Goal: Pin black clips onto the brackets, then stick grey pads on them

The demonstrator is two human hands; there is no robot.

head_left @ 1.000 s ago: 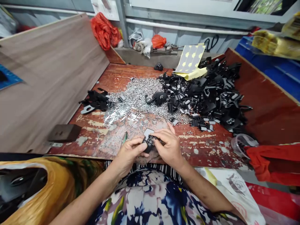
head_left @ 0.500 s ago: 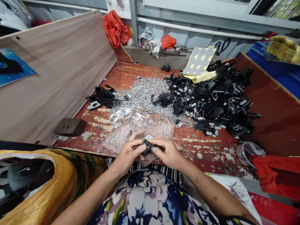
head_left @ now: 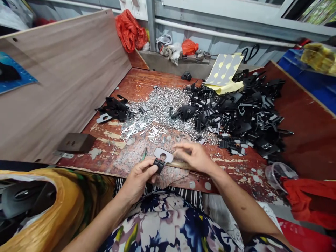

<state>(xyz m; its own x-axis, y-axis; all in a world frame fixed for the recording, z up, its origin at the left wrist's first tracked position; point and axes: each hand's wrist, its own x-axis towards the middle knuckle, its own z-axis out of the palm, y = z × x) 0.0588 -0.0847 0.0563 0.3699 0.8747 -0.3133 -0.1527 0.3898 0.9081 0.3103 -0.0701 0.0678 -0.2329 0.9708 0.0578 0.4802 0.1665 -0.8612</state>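
Observation:
My left hand [head_left: 140, 176] pinches a small black plastic clip [head_left: 159, 167] between thumb and fingers, low over the front of the table. A flat grey plate with a dark-edged round opening [head_left: 158, 152] extends from the clip, on its far side. My right hand [head_left: 195, 157] is off the clip, just right of the plate, with its fingers loosely bent and apart. I see nothing in it; whether a fingertip touches the plate's edge is unclear. Beyond the hands lie loose silver pins [head_left: 154, 133] and a heap of tiny shiny metal pieces [head_left: 168, 101].
Black plastic parts [head_left: 236, 108] are piled at the right, with a yellow-and-grey sticker sheet [head_left: 223, 70] on top. A smaller black group [head_left: 114, 106] lies left. A dark block [head_left: 76, 142] sits near the wooden side board [head_left: 65, 70]. A clear tub [head_left: 279, 173] stands front right.
My right hand has let go of the clip and moved right and slightly away from me. My left hand has shifted slightly left with the clip, and more of the grey plate now shows.

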